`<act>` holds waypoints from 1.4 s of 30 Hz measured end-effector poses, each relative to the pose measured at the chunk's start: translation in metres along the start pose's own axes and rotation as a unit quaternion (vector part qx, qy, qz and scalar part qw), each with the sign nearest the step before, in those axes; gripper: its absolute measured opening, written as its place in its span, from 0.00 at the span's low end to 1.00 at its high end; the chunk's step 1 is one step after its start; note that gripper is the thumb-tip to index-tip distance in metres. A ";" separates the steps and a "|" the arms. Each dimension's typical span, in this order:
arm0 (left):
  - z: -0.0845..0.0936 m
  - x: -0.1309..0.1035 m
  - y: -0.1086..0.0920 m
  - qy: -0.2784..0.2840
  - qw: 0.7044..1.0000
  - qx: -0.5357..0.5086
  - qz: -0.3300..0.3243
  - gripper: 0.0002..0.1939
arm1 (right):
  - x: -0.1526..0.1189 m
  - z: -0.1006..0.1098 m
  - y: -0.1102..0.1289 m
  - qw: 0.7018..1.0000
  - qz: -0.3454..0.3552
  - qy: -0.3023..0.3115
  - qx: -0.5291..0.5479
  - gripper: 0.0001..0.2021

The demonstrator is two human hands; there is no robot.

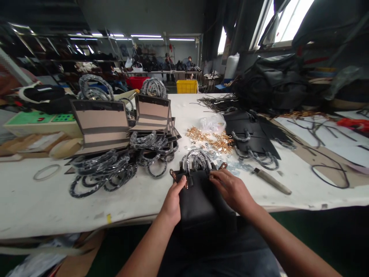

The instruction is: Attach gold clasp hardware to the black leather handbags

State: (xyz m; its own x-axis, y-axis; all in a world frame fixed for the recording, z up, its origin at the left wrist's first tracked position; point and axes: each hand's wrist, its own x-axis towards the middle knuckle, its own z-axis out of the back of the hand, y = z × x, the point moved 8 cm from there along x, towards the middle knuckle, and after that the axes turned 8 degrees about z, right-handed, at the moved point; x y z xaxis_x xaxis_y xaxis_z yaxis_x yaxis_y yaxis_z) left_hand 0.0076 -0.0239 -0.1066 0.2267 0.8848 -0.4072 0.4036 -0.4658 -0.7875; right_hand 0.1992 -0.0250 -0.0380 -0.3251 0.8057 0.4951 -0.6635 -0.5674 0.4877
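A black handbag [198,200] lies partly on the table's front edge and partly over my lap. Its looped handles [198,157] are wrapped in clear plastic and point away from me. My left hand [173,202] grips the bag's left upper edge, thumb on top beside a shiny metal fitting [173,175]. At the right upper edge, my right hand [233,188] has its fingers pinched near the base of a handle, close to another metal fitting [223,166]. Whether those fingertips hold a small part is hidden.
Gold metal pieces [221,143] lie in a heap beyond the bag, near a clear plastic bag [212,123]. A knife-like tool [272,181] rests at right. Flat black bag panels [250,132] lie behind it. Stacked panels with wrapped handles [100,169] fill the left side.
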 end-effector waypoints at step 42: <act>-0.007 0.009 0.028 0.148 0.935 -0.272 0.171 0.26 | 0.033 -0.056 0.017 0.945 0.158 0.230 -0.171 0.14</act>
State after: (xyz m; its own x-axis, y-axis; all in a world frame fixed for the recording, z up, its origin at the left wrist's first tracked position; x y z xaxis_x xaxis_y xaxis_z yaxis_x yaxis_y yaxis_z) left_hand 0.0272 -0.0288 -0.1297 0.6275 0.6781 -0.3827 0.6360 -0.7299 -0.2505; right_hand 0.1391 0.0016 -0.0534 -0.7502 0.6379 0.1740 -0.6371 -0.7678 0.0677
